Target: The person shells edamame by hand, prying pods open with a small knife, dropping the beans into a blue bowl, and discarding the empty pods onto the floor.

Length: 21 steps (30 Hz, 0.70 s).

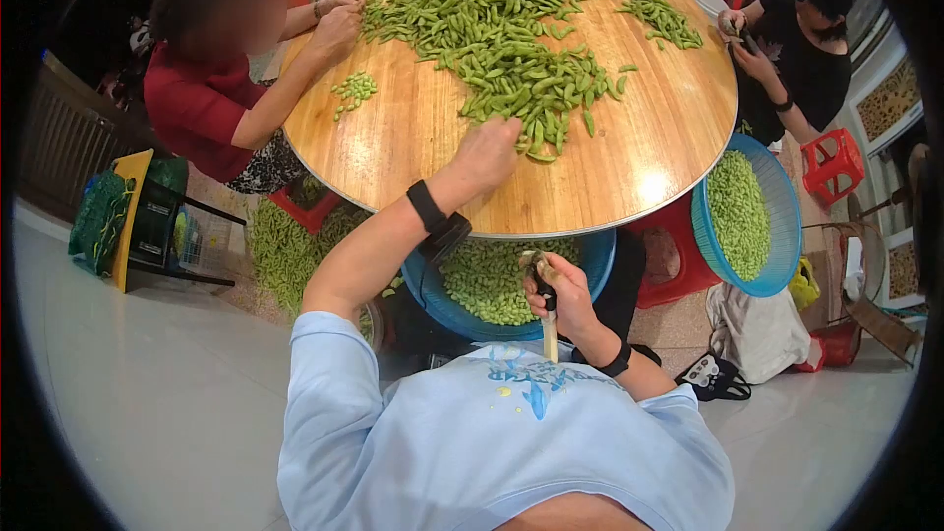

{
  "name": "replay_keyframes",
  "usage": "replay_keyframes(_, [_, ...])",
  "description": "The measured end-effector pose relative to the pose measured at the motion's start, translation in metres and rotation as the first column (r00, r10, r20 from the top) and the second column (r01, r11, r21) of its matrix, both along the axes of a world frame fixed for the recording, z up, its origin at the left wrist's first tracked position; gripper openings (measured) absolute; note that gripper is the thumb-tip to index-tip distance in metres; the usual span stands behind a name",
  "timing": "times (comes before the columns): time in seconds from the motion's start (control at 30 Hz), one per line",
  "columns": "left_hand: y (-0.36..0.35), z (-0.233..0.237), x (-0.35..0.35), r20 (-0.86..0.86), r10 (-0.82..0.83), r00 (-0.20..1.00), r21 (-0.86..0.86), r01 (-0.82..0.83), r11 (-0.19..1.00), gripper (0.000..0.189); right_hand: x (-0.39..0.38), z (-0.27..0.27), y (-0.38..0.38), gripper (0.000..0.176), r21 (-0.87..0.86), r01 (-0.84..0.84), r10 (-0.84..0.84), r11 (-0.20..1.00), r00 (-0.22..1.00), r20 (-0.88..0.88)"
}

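My left hand rests over the round wooden table at the near edge of a heap of green soybean pods. Its fingers are curled closed, and what they pinch, if anything, is hidden. Lower down, my right hand is closed around a tool with a black handle and a pale, flat end pointing toward my shirt. Dark material shows at its fingertips. Just beneath both hands stands a blue tub of shelled green beans, partly covered by my left forearm and right hand.
Across the wooden table, a person in red sits left, near a small pile of shelled beans. A person in black works at the right. A blue basket of beans, red stools and floor pods surround the table.
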State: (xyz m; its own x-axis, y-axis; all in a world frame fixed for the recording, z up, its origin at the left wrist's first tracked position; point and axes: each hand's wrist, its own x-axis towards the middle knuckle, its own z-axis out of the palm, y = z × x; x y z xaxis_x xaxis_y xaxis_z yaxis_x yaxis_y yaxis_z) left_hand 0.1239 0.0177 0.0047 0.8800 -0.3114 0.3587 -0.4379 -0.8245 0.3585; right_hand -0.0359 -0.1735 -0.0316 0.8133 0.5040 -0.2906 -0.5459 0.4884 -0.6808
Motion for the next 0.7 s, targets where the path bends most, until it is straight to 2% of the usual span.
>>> replay_keyframes(0.03, [0.005, 0.002, -0.003, 0.092, -0.023, 0.995, -0.034, 0.026, 0.999, 0.013, 0.002, 0.001, 0.001, 0.022, 0.006, -0.013, 0.012, 1.0, 1.0, 0.019])
replay_keyframes(0.07, [0.009, 0.004, -0.007, 0.093, -0.025, 0.995, -0.029, 0.028, 0.999, 0.013, 0.006, 0.004, 0.003, 0.024, 0.013, -0.025, 0.024, 1.0, 0.999, 0.039])
replay_keyframes(0.13, [0.012, 0.02, -0.022, -0.095, 0.019, 0.995, -0.328, -0.05, 0.943, 0.012, 0.014, 0.012, 0.007, 0.025, 0.026, 0.002, -0.003, 1.0, 0.999, 0.046])
replay_keyframes(0.17, [0.015, 0.024, -0.028, -0.096, 0.011, 0.995, -0.319, -0.041, 0.947, 0.012, 0.018, 0.016, 0.008, 0.026, 0.033, 0.028, -0.029, 0.999, 0.998, 0.052])
replay_keyframes(0.2, [0.018, 0.027, -0.034, -0.394, -0.069, 0.916, -0.599, -0.199, 0.776, 0.012, 0.022, 0.019, 0.01, 0.026, 0.062, 0.035, -0.039, 0.997, 0.997, 0.068])
replay_keyframes(0.23, [0.016, 0.029, -0.04, -0.611, -0.245, 0.753, -0.736, -0.427, 0.525, 0.012, 0.025, 0.02, 0.013, 0.026, 0.067, 0.048, -0.052, 0.997, 0.997, 0.065])
replay_keyframes(0.27, [0.01, 0.032, -0.049, -0.614, -0.252, 0.748, -0.733, -0.423, 0.533, 0.012, 0.029, 0.021, 0.015, 0.026, 0.1, 0.056, -0.065, 0.993, 0.995, 0.081])
replay_keyframes(0.33, [-0.003, 0.033, -0.069, -0.544, -0.382, 0.747, -0.839, -0.476, 0.264, 0.01, 0.035, 0.025, 0.018, 0.025, 0.154, 0.065, -0.077, 0.986, 0.994, 0.074])
replay_keyframes(0.37, [-0.005, 0.029, -0.077, -0.551, -0.387, 0.739, -0.834, -0.481, 0.27, 0.01, 0.036, 0.024, 0.019, 0.025, 0.155, 0.075, -0.085, 0.985, 0.994, 0.065])
replay_keyframes(0.43, [-0.008, 0.026, -0.086, -0.525, -0.354, 0.774, -0.808, -0.322, 0.494, 0.01, 0.039, 0.023, 0.019, 0.025, 0.201, 0.069, -0.092, 0.977, 0.99, 0.105])
replay_keyframes(0.47, [-0.007, 0.028, -0.091, -0.552, -0.326, 0.768, -0.77, -0.319, 0.553, 0.009, 0.039, 0.022, 0.018, 0.025, 0.201, 0.07, -0.093, 0.977, 0.99, 0.104])
replay_keyframes(0.6, [-0.005, 0.028, -0.098, -0.589, -0.409, 0.697, -0.77, -0.33, 0.546, 0.01, 0.039, 0.023, 0.012, 0.026, 0.207, 0.07, -0.095, 0.976, 0.989, 0.114])
replay_keyframes(0.67, [-0.007, 0.029, -0.1, -0.578, -0.46, 0.674, -0.807, -0.388, 0.445, 0.009, 0.039, 0.026, 0.01, 0.026, 0.227, 0.046, -0.072, 0.973, 0.992, 0.107])
replay_keyframes(0.7, [-0.007, 0.028, -0.1, -0.578, -0.461, 0.673, -0.807, -0.387, 0.446, 0.009, 0.038, 0.027, 0.009, 0.027, 0.256, 0.017, -0.044, 0.967, 0.994, 0.102])
